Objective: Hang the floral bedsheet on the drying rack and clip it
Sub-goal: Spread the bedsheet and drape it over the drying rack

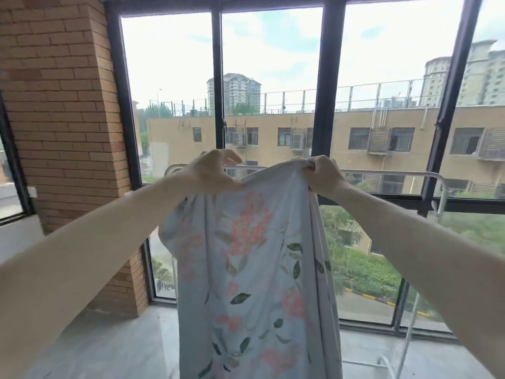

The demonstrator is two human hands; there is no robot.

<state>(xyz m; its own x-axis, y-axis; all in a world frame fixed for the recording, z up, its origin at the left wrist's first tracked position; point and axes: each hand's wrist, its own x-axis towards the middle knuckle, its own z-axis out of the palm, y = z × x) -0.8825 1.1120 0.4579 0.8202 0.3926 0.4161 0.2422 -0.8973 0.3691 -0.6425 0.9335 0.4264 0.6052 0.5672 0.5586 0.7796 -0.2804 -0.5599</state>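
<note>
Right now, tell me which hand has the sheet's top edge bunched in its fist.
The right hand: it grips the floral bedsheet; the left hand shows no such bunch.

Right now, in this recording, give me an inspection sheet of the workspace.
Surface: grey concrete floor, bare where visible.
Job's things: floral bedsheet held up bunched in front of the drying rack's top rail, hanging down toward the floor; not clearly draped over the rail; no clips seen.
Clutter: nothing seen.
Hands: left hand holds the sheet's top edge; right hand grips gathered fabric.
Cables: nothing seen.
Surroundings: brick wall at left, dark-framed window ahead, buildings outside.
</note>
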